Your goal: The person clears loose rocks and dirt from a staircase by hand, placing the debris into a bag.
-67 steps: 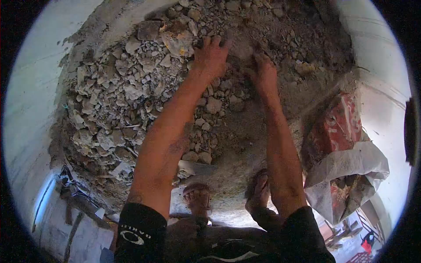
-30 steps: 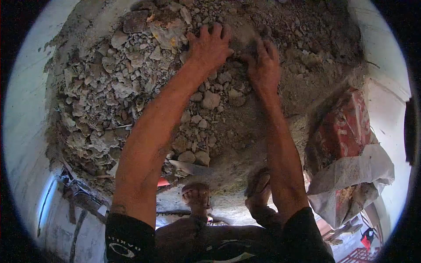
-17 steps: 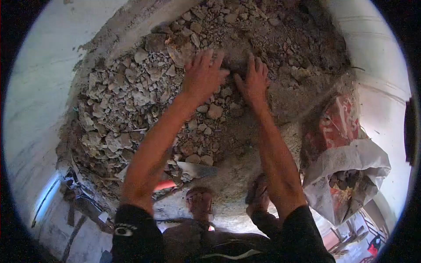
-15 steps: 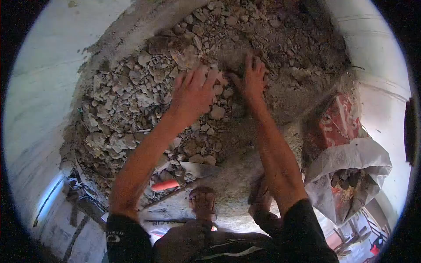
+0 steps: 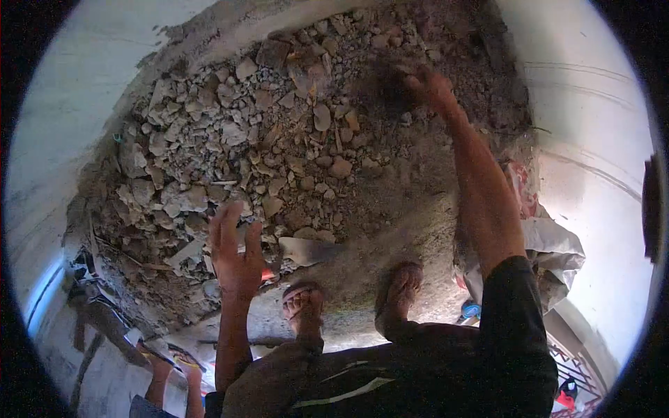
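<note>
My left hand [image 5: 235, 261] is open over the near edge of the rubble, thumb and fingers apart. Just beneath and beside it lies a trowel [image 5: 305, 251]; its grey blade shows, while my hand covers most of the red handle [image 5: 268, 274]. My right hand [image 5: 431, 87] reaches to the far right of the pile, with its fingers bent and blurred beside a dark patch [image 5: 387, 87]. Whether that patch is an object or shadow, and whether the fingers hold anything, I cannot make out. Broken stones and rubble [image 5: 230, 139] spread between the hands.
Pale walls [image 5: 578, 83] flank the pile. At the right, a white and red sack [image 5: 554, 240] stands partly behind my right arm. My sandaled feet [image 5: 304, 303] are on the dusty ledge. Another person's feet [image 5: 187, 360] show at the lower left.
My left hand has drawn back from the middle of the rubble to the trowel handle. The right hand has moved farther out and right. Another person's feet have come into view.
</note>
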A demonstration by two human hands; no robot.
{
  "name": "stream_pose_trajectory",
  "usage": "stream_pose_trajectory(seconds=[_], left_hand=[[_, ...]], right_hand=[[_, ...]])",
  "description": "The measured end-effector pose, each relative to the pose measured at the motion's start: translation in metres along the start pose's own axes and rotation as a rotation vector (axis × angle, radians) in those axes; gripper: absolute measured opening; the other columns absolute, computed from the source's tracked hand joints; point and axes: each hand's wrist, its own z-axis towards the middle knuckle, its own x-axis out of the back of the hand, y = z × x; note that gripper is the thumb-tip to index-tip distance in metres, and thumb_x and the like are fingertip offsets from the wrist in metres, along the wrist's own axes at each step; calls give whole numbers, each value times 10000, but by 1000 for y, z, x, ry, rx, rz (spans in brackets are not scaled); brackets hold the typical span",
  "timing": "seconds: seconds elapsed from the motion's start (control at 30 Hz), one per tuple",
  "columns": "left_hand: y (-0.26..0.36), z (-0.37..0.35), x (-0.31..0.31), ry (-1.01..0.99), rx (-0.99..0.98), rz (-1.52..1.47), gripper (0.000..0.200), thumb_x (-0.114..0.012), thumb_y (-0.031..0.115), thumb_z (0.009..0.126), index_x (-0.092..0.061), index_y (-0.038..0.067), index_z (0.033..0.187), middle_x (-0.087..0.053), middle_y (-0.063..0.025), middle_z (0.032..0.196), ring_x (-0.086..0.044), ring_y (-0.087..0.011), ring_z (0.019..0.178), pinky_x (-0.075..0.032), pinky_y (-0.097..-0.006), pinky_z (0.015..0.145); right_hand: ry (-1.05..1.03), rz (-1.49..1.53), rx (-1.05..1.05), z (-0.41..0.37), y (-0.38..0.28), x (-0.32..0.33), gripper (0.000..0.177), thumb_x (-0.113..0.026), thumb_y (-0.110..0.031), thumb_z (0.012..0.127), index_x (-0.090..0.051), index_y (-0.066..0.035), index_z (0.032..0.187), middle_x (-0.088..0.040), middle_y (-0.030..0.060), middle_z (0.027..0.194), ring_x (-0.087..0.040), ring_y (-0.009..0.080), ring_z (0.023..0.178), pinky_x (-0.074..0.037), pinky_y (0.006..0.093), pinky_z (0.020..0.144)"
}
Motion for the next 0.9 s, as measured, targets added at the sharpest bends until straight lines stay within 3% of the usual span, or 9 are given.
stream_pose_trajectory(seconds=[0.1, 0.27, 0.4, 0.5, 0.6, 0.67, 0.73, 0.8, 0.9], left_hand=[[6, -6, 6, -49, 7, -107, 365, -632, 163, 870, -555, 34, 1203, -518, -185, 1240, -503, -365, 1153, -420, -466, 959], [-7, -36, 17, -103, 49, 50, 363, -632, 169, 870, -556, 24, 1194, -524, -186, 1230, -499, -372, 1163, -418, -454, 959], [-1, -35, 10, -100, 108, -66, 387, -620, 206, 879, -552, 13, 1208, -527, -214, 1238, -498, -377, 1169, -420, -457, 947], [8, -29, -6, -103, -6, -145, 388, -607, 242, 891, -559, 16, 1203, -541, -199, 1239, -502, -372, 1169, -405, -463, 964], [34, -26, -8, -137, -151, -248, 356, -591, 222, 909, -563, 15, 1196, -565, -169, 1217, -510, -343, 1166, -399, -453, 974], [35, -26, -11, -148, -102, -275, 325, -567, 196, 928, -558, 15, 1198, -574, -158, 1204, -519, -321, 1152, -403, -451, 972], [38, -28, -9, -139, -204, -299, 313, -555, 184, 936, -557, 20, 1202, -577, -154, 1197, -526, -312, 1141, -410, -444, 966], [38, -34, -8, -105, -294, -285, 302, -543, 172, 944, -555, 25, 1207, -579, -151, 1190, -532, -303, 1131, -418, -438, 960], [32, -38, -10, -155, -182, -325, 290, -522, 159, 958, -554, 42, 1221, -574, -141, 1205, -527, -280, 1144, -433, -416, 950]], right_hand=[[94, -205, 149, 7, 3, -18, 808, -751, -333, 781, -327, -27, 1397, -515, 220, 1293, -520, 369, 1177, -451, 457, 944], [97, -305, -45, 17, 2, -46, 752, -787, -279, 748, -399, -33, 1343, -561, 221, 1209, -607, 335, 1036, -514, 423, 822], [-33, -280, -166, -25, -38, -1, 803, -817, -285, 709, -406, -32, 1351, -555, 226, 1213, -639, 311, 942, -534, 401, 774], [119, -314, 166, -64, -71, 36, 807, -822, -354, 683, -447, -23, 1317, -640, 195, 1035, -661, 272, 835, -542, 390, 706], [428, -473, 861, -95, -95, 82, 842, -840, -307, 623, -450, 2, 1303, -646, 179, 1034, -664, 235, 846, -547, 369, 705], [44, -228, 40, -195, -169, 125, 971, -781, -409, 743, -216, -77, 1459, -415, 219, 1376, -482, 345, 1201, -456, 467, 972], [-69, 172, 307, -265, -176, 154, 790, -736, -176, 810, -281, -12, 1435, -423, 178, 1389, -422, 254, 1262, -383, 358, 1032], [36, 134, 246, -332, -165, 170, 784, -758, -161, 761, -327, -10, 1398, -461, 166, 1342, -456, 254, 1223, -402, 365, 1018], [298, 79, 120, -425, -132, 184, 774, -826, -117, 614, -465, -5, 1288, -578, 132, 1199, -559, 252, 1108, -459, 384, 974]])
